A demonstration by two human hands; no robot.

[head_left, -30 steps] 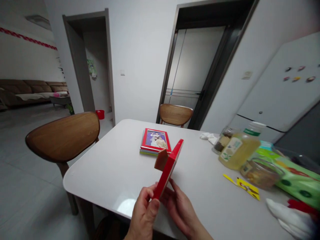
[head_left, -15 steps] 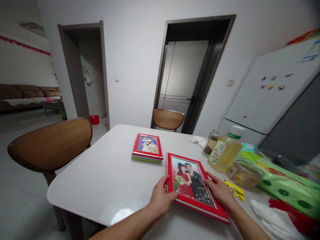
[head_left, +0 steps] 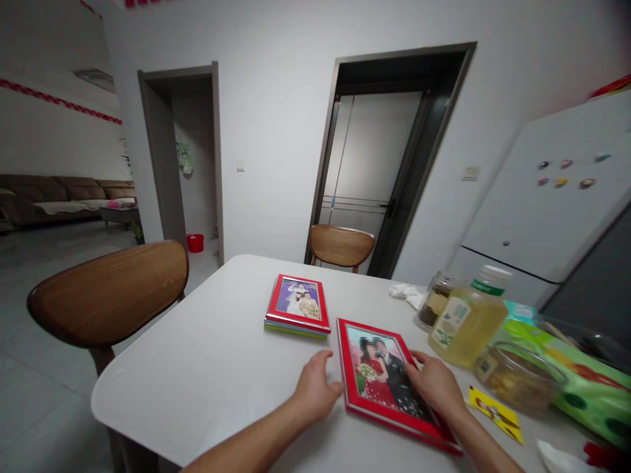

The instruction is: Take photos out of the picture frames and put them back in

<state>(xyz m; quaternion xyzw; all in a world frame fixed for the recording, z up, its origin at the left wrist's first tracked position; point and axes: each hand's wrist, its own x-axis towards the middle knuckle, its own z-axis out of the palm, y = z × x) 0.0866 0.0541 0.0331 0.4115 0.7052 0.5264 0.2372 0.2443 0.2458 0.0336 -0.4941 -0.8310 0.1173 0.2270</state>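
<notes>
A red-bordered picture frame [head_left: 372,424] holding a photo of a couple, one in a red dress and one in a dark suit, appears to lie on the table in front of me. My left hand [head_left: 318,391] is beside its left edge, thumb and fingers apart, with nothing in them. Over the frame's right edge, my right hand [head_left: 434,387] grips with its fingers on the photo; the thumb is hidden. Farther back and to the left sits a stack of smaller frames [head_left: 298,327], its top one red with a wedding photo on purple.
On the right of the white table [head_left: 197,368] stand a bottle of yellow liquid [head_left: 470,322], a dark-filled jar [head_left: 436,302], a glass container [head_left: 520,378], a yellow packet [head_left: 495,414] and a green tissue pack [head_left: 582,374]. Wooden chairs stand at the left [head_left: 113,289] and far side [head_left: 342,246].
My left hand has let go of the large frame and moved slightly off its left edge. My right hand stays on the right side. The view has shifted a little.
</notes>
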